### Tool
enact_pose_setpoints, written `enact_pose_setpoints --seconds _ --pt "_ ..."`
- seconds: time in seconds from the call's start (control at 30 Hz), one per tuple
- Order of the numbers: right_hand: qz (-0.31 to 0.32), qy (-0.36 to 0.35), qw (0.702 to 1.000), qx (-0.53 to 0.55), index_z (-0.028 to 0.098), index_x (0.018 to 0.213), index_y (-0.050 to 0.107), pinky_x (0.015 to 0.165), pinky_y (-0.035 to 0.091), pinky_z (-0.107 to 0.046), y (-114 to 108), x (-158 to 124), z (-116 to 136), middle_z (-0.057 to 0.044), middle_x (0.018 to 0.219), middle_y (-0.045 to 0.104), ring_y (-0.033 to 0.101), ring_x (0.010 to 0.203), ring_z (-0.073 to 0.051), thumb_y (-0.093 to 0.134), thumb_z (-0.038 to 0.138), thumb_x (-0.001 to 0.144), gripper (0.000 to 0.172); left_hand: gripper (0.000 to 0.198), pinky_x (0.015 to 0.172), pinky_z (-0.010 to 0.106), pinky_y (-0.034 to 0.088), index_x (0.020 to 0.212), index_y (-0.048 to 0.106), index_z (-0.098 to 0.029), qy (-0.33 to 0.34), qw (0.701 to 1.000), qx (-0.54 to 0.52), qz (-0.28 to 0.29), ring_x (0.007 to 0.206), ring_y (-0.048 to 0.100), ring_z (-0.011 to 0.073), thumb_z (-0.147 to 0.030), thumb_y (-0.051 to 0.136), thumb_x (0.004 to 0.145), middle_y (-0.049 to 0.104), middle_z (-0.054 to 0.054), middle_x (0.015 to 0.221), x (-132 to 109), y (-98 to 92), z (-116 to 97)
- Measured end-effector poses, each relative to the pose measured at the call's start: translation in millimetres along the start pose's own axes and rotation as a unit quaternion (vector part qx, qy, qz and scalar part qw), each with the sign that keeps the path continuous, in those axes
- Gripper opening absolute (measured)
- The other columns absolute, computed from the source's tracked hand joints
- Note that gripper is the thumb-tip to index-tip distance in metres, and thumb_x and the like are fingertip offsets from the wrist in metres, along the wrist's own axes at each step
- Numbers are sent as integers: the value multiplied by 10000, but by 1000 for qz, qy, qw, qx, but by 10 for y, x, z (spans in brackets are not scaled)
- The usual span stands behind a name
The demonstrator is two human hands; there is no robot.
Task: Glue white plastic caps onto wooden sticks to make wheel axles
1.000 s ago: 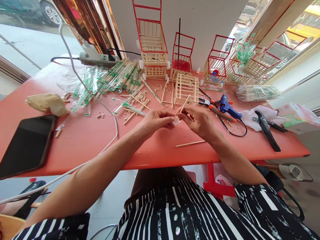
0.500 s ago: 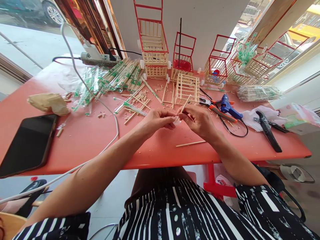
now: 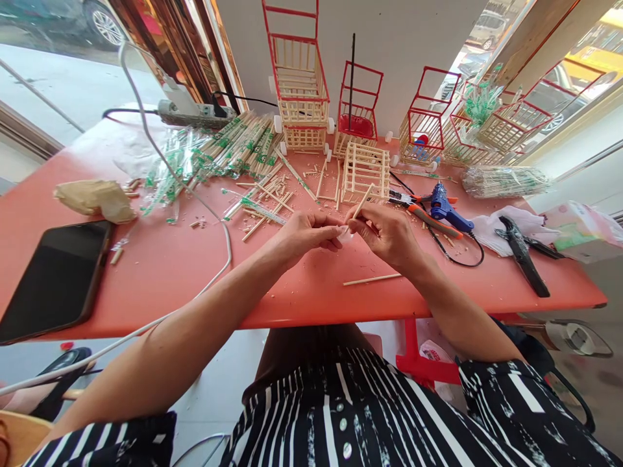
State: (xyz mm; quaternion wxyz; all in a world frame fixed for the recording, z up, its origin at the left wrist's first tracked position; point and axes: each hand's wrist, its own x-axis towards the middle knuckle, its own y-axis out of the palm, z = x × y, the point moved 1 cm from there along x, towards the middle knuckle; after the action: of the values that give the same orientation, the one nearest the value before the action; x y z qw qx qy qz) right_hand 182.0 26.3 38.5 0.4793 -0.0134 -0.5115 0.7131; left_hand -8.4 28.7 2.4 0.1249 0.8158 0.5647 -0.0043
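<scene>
Over the middle of the table my two hands meet. My right hand (image 3: pixel 387 233) is closed on a short wooden stick (image 3: pixel 363 201), which leans up and to the right out of the fingers. My left hand (image 3: pixel 311 233) pinches a small whitish, partly see-through piece (image 3: pixel 346 235) against the stick's lower end; its exact kind is too small to tell. Just behind the hands stands a small slatted frame of sticks (image 3: pixel 366 170). Nearer the table's front edge, a loose stick (image 3: pixel 372 279) lies flat.
Cut sticks (image 3: pixel 267 201) and wrapped chopsticks (image 3: pixel 243 143) lie at the back left. Red-trimmed model carts (image 3: pixel 302 84) line the wall. Pliers (image 3: pixel 438 219), a blue glue gun (image 3: pixel 445 206) and a black cutter (image 3: pixel 523 256) lie right. A phone (image 3: pixel 56 279) and a cable (image 3: pixel 226 250) lie left.
Both hands keep almost the same place and grip. The view has shifted very slightly; nothing else visibly differs.
</scene>
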Motion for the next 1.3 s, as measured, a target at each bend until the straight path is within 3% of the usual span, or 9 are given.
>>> enact_pose_setpoints --seconds 1.03,1.3 --pt "5 2 1000 8 193 868 633 698 401 -252 5 -4 4 -14 803 649 568 729 -139 537 273 1037 210 333 641 237 580 859 788 -101 2 1000 6 1 622 691 124 -342 870 645 745 45 689 19 -14 25" --pt "10 15 1000 -1 194 862 631 692 399 -260 16 -8 -19 -19 804 657 566 719 -142 536 303 1034 225 382 633 241 565 838 783 -99 -4 1000 11 -3 610 674 129 -359 906 587 726 43 656 8 5 -15"
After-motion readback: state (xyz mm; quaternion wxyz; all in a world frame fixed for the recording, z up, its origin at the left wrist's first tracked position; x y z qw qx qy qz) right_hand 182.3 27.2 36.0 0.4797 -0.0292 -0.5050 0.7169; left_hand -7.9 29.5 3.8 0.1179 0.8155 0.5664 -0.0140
